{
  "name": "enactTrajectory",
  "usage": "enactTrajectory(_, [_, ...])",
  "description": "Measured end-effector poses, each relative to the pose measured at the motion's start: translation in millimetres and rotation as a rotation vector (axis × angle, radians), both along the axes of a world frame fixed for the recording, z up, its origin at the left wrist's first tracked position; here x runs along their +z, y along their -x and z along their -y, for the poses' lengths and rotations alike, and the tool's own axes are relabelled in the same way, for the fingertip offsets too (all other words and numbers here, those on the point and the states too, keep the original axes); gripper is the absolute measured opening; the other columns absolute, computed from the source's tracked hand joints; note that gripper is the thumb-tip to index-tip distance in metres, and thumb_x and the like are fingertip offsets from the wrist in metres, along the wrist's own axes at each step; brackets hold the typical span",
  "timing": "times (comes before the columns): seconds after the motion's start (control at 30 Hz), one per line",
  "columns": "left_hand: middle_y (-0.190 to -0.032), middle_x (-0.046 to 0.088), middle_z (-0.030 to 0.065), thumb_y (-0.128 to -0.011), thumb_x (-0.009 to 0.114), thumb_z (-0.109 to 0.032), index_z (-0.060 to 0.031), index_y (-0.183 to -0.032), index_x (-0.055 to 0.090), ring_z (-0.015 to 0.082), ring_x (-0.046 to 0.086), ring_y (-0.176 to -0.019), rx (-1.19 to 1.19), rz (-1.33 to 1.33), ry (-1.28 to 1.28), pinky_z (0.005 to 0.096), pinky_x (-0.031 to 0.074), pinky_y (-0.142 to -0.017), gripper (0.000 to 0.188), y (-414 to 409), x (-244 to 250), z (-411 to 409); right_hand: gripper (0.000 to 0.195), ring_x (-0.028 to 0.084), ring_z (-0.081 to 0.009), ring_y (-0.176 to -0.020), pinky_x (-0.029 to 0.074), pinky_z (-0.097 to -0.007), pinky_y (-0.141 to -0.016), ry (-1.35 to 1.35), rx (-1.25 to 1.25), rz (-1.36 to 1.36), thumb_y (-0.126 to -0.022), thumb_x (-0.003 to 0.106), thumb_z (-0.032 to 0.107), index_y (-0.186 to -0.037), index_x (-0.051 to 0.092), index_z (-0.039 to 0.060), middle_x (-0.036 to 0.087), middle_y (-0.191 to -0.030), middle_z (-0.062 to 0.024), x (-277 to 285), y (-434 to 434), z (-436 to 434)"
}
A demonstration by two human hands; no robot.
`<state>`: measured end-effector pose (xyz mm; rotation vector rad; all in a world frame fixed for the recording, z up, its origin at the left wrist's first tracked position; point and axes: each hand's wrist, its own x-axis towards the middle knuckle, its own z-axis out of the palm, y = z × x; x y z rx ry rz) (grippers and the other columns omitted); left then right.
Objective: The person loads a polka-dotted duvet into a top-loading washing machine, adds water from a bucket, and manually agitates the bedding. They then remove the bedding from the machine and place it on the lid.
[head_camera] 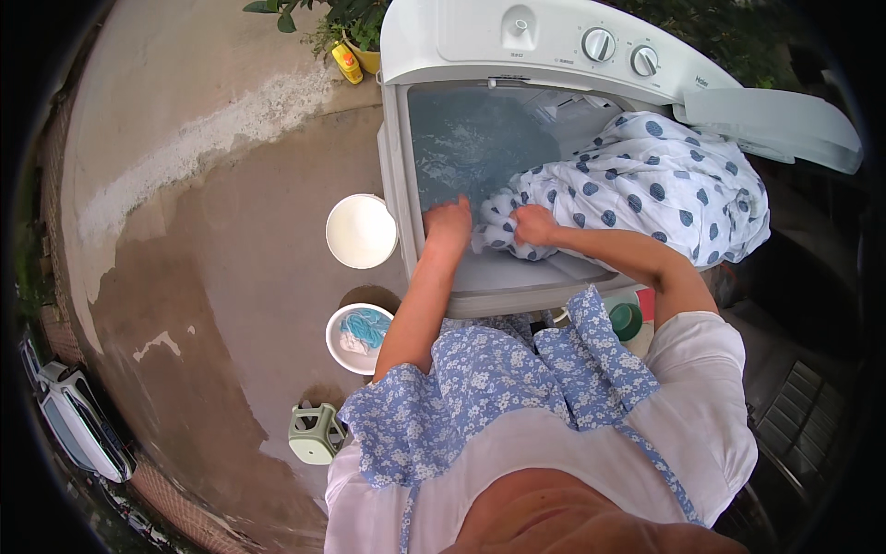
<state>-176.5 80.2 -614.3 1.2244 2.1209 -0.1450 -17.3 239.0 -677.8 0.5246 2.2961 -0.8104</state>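
A white top-loading washing machine (429, 305) stands before me with its tub uncovered and bluish water (484, 138) in the left part. White cloth with dark blue dots (664, 180) lies bunched over the machine's right side, one end hanging into the tub. My right hand (534, 225) grips that gathered end. My left hand (448, 220) is at the tub's left front, over the water and just left of the cloth; its fingertips are partly hidden, and I cannot tell whether it holds anything.
A raised lid (768, 121) is at the right. On the wet concrete to the left are a white bucket (361, 232), a white basin (339, 350) with blue and white cloths, and a pale green stool (313, 443). A yellow bottle (347, 64) stands by a potted plant; a green container (625, 321) is below the machine's front.
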Motion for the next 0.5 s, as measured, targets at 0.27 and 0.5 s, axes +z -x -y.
enactTrajectory(0.27, [-0.151,0.031,0.0156,-0.042,0.097,-0.037,-0.0096,-0.153,0.008,0.0374,0.035,-0.137,0.090,0.322,-0.095,0.0473,0.035,-0.112,0.145,-15.2,-8.2,10.2,0.027,0.063,-0.0331,-0.073,0.046,-0.0399,-0.067,0.292,-0.263,-0.250,-0.056,0.074,0.011,-0.080,0.066,0.0042,0.067,-0.072,-0.0153,157.1,-4.7,-6.9])
enactTrajectory(0.5, [-0.110,0.065,0.0061,-0.085,0.069,-0.016,-0.0040,-0.122,0.059,0.0175,0.064,-0.100,0.985,0.953,-0.677,0.0322,0.056,-0.083,0.040,-53.6,83.4,-5.9,0.029,0.062,-0.0373,-0.071,0.046,-0.0432,-0.065,0.343,-0.397,-0.637,-0.050,0.074,0.011,-0.072,0.061,-0.0005,0.063,-0.069,-0.0187,205.6,-22.3,-5.8])
